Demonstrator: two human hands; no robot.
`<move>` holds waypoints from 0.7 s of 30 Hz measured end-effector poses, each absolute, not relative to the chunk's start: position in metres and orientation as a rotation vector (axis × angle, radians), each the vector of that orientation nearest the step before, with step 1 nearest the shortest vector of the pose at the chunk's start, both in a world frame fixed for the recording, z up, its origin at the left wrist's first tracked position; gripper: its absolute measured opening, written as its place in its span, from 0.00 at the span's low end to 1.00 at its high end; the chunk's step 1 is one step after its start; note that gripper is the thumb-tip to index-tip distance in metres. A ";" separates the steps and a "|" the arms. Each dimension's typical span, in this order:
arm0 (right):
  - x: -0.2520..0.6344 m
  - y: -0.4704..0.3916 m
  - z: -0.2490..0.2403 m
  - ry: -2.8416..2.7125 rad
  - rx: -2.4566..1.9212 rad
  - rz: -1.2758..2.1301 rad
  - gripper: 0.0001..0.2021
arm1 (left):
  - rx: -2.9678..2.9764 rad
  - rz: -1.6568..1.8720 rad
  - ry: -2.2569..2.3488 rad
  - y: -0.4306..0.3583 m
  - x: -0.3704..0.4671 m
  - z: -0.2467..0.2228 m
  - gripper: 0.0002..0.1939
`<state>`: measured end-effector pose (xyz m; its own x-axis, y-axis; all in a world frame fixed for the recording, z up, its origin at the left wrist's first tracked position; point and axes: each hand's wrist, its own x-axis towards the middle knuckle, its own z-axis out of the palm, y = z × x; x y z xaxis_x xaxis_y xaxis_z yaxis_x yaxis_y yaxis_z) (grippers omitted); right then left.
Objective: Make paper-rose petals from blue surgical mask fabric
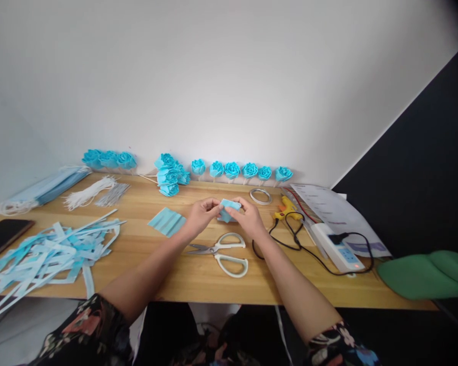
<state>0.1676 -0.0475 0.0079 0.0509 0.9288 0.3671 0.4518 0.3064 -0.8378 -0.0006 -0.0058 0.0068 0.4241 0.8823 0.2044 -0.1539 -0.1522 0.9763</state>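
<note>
Between my two hands, above the middle of the wooden table, is a small folded piece of light-blue mask fabric (229, 209). My left hand (204, 213) pinches its left side with thumb and forefinger. On the opposite edge, my right hand (247, 213) grips it the same way. A flat pleated blue fabric piece (167, 222) lies to the left of my left hand. Scissors with white handles (218, 250) rest on the table below my hands, blades apart and pointing left.
Blue fabric flowers (232, 170) line the wall. Cut strips (57, 254), a phone (3, 236), masks (48, 188) and white ear loops (89, 192) lie left. Rightward are a wire coil (260, 196), a yellow glue gun (288, 208), a corded power strip (338, 249) and a green cap (423, 274).
</note>
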 end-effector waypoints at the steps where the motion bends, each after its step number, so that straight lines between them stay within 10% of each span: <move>1: 0.168 -0.047 0.007 -1.559 -1.331 0.570 0.13 | 1.446 1.038 0.697 -0.006 0.000 0.007 0.19; 21: 0.173 -0.043 0.003 -1.452 -1.288 0.529 0.11 | 1.506 0.989 0.848 -0.004 -0.004 0.009 0.16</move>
<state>0.1727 -0.0432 0.0030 0.1583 0.8972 0.4123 0.4217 0.3161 -0.8499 -0.0036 -0.0039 0.0092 0.3972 0.9069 0.1407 0.0000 -0.1533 0.9882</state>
